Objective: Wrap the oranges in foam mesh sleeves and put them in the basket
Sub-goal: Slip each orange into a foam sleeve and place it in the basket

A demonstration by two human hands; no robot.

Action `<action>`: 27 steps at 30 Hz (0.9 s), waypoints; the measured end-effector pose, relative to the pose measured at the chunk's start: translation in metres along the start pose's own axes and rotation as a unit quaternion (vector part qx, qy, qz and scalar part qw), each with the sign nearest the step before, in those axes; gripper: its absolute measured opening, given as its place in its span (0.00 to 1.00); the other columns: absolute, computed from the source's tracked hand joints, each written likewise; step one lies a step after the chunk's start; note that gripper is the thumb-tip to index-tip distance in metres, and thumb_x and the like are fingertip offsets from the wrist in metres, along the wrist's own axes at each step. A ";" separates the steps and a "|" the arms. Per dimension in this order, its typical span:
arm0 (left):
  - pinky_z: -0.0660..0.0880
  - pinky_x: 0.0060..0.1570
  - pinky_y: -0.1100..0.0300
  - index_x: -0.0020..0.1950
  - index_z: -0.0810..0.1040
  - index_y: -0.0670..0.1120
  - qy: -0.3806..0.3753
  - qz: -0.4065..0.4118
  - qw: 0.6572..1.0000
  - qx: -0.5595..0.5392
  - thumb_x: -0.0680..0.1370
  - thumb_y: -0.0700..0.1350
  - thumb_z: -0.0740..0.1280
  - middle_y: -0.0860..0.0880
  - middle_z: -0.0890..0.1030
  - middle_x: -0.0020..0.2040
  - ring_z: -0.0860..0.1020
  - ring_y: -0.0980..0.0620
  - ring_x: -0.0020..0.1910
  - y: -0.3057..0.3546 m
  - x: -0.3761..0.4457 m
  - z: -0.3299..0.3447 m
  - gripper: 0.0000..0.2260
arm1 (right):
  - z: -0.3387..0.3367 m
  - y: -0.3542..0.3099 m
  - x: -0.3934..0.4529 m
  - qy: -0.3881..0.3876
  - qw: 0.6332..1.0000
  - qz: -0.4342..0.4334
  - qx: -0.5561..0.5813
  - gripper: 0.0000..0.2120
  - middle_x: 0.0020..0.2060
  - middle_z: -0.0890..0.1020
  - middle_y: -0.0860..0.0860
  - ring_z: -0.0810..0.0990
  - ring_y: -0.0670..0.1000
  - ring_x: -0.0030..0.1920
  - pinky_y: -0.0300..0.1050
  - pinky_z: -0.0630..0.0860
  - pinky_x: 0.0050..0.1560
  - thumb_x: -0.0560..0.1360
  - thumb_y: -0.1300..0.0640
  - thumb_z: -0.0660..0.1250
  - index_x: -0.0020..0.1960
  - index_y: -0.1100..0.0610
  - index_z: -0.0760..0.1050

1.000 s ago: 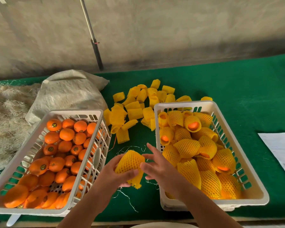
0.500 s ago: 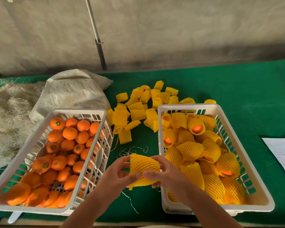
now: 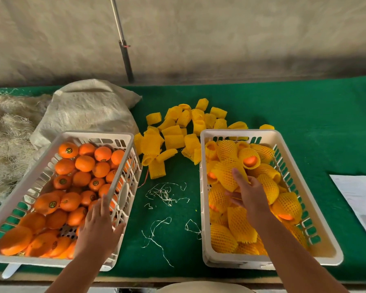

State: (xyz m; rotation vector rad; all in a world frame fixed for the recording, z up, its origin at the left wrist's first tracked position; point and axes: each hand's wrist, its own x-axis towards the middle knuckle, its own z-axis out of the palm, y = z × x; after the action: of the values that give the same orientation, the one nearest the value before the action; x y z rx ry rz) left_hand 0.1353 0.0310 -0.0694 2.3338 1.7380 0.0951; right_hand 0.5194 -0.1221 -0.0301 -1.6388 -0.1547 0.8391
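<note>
A white basket [image 3: 123,136] on the left holds several bare oranges [image 3: 84,163]. My left hand [image 3: 98,226] hovers over its near right corner, fingers straight and empty. The right white basket [image 3: 239,133] is filled with several oranges in yellow foam mesh sleeves [image 3: 288,205]. My right hand [image 3: 248,194] reaches into it and holds a sleeved orange [image 3: 227,173] from below, with the thumb up against its side. A pile of empty yellow sleeves [image 3: 173,134] lies on the green table between and behind the baskets.
The table is covered with green cloth [image 3: 304,106]. A woven sack [image 3: 87,111] and loose straw [image 3: 6,132] lie at the back left. A white paper [image 3: 362,197] lies at the right edge. Thin white threads [image 3: 165,194] are scattered between the baskets. A pole [image 3: 123,43] leans on the wall.
Both hands held the sleeved orange between the baskets. Now my right hand has carried it into the right basket, and my left hand has let go and moved over the left basket.
</note>
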 end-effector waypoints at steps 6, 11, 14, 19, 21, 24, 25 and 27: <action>0.79 0.58 0.38 0.83 0.39 0.56 -0.007 -0.009 0.998 -0.062 0.78 0.56 0.72 0.41 0.65 0.78 0.72 0.36 0.71 0.000 0.003 -0.002 0.48 | 0.003 -0.017 0.023 0.030 0.997 -0.053 -0.043 0.32 0.53 0.85 0.52 0.88 0.49 0.38 0.43 0.82 0.34 0.73 0.32 0.73 0.68 0.51 0.74; 0.81 0.54 0.38 0.83 0.41 0.57 -0.011 -0.006 0.998 -0.068 0.78 0.55 0.72 0.41 0.67 0.78 0.76 0.36 0.68 0.000 0.003 -0.002 0.46 | 0.014 -0.027 0.041 0.026 0.997 -0.064 -0.043 0.34 0.53 0.85 0.53 0.88 0.51 0.39 0.51 0.87 0.42 0.74 0.36 0.74 0.72 0.53 0.70; 0.81 0.52 0.38 0.83 0.41 0.57 -0.010 -0.003 0.998 -0.066 0.77 0.54 0.73 0.40 0.68 0.77 0.77 0.35 0.66 0.001 0.003 -0.002 0.47 | 0.026 -0.033 0.054 0.023 0.998 -0.057 -0.033 0.36 0.52 0.85 0.55 0.89 0.53 0.39 0.55 0.87 0.46 0.74 0.38 0.75 0.73 0.55 0.67; 0.81 0.52 0.40 0.83 0.42 0.56 -0.007 -0.004 0.997 -0.072 0.77 0.53 0.73 0.41 0.69 0.76 0.78 0.36 0.65 0.000 0.004 -0.001 0.47 | 0.051 -0.040 0.070 0.031 0.998 -0.043 -0.038 0.34 0.56 0.81 0.54 0.88 0.52 0.39 0.53 0.87 0.45 0.75 0.42 0.76 0.73 0.54 0.65; 0.81 0.52 0.40 0.83 0.42 0.56 -0.004 -0.004 0.997 -0.072 0.77 0.54 0.73 0.41 0.69 0.76 0.78 0.37 0.65 -0.001 0.004 0.000 0.47 | 0.060 -0.040 0.075 0.037 0.998 -0.037 -0.029 0.27 0.54 0.82 0.55 0.88 0.53 0.40 0.51 0.87 0.44 0.78 0.47 0.75 0.69 0.54 0.67; 0.81 0.51 0.40 0.83 0.42 0.56 -0.006 -0.005 0.998 -0.070 0.77 0.54 0.74 0.42 0.69 0.77 0.78 0.37 0.65 -0.002 0.004 0.000 0.47 | 0.069 -0.038 0.082 0.054 0.997 -0.039 -0.037 0.17 0.55 0.83 0.59 0.87 0.53 0.43 0.50 0.86 0.46 0.80 0.56 0.73 0.64 0.54 0.70; 0.81 0.51 0.40 0.83 0.43 0.56 -0.006 -0.005 0.997 -0.070 0.76 0.54 0.74 0.42 0.69 0.77 0.78 0.37 0.65 -0.002 0.004 0.001 0.47 | 0.070 -0.037 0.084 0.053 0.996 -0.040 -0.055 0.16 0.56 0.82 0.58 0.87 0.53 0.43 0.50 0.86 0.47 0.80 0.56 0.73 0.63 0.54 0.71; 0.81 0.52 0.39 0.83 0.42 0.56 -0.004 -0.003 0.997 -0.071 0.76 0.54 0.74 0.42 0.69 0.77 0.77 0.37 0.66 -0.004 0.004 0.002 0.48 | 0.071 -0.036 0.085 0.045 0.994 -0.043 -0.095 0.17 0.57 0.82 0.57 0.87 0.53 0.44 0.52 0.86 0.50 0.79 0.53 0.74 0.64 0.54 0.71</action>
State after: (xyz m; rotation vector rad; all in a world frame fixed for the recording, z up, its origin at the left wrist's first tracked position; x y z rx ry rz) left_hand 0.1336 0.0358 -0.0726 2.2240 1.6765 0.2018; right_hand 0.5513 -0.0108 -0.0351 -1.8309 -0.2470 0.6999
